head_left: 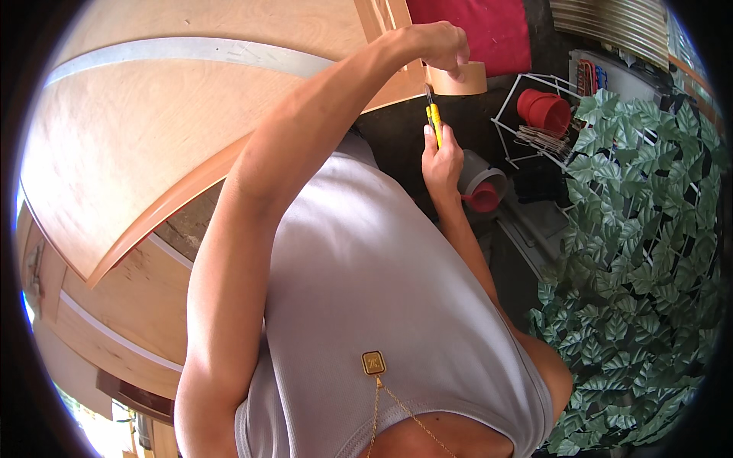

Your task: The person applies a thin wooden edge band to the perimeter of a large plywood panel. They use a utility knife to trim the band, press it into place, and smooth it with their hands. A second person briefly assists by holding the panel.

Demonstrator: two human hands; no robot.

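Observation:
My left hand (pixel 444 47) reaches across to the far edge of the wooden board, its fingers bent down and closed on a curved tan strip (pixel 467 81). The strip bows out beside the board's corner (pixel 408 82). Just below it, my right hand (pixel 442 162) is wrapped round a slim yellow-handled tool (pixel 435 120) with a narrow dark tip. That tip points up at the corner, close to the strip. Whether the tool is a knife or a pair of snips, I cannot tell.
A large pale wooden panel (pixel 145 99) fills the left, with a metal straightedge (pixel 191 49) across it. Red cloth (pixel 489 34) lies beyond. At right are a white wire rack (pixel 500 122) with red pots (pixel 544 111), a grey bucket (pixel 475 169) and leafy greenery (pixel 634 252).

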